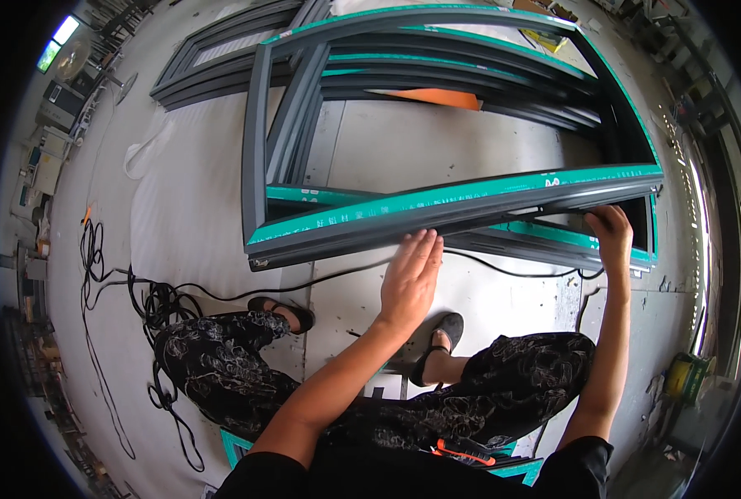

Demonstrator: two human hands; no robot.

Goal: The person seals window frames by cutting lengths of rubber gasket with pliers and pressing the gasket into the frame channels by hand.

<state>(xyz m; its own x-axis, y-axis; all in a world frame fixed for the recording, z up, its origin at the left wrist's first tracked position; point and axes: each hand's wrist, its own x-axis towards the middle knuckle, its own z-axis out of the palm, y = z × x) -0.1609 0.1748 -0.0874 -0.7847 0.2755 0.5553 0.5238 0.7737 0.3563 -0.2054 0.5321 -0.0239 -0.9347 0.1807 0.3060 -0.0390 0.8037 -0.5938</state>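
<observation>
A dark grey metal window frame (pixel 462 205) with green protective film along its faces stands tilted in front of me, resting on more frames. My left hand (pixel 410 279) lies with straight fingers against its near lower side and grips nothing. Farther right, my right hand (pixel 611 235) has its fingers curled and pinched at the same near side, close to the right corner. A thin black strip (pixel 545 209) runs along the frame's edge up to those fingers; its end is hidden by them.
Several more grey frames (pixel 221 66) are stacked behind and to the left. A long black cord (pixel 262 293) crosses the floor from a tangled coil (pixel 161 303) at left. An orange-handled tool (pixel 464 452) lies by my lap. A spool (pixel 688 377) stands at right.
</observation>
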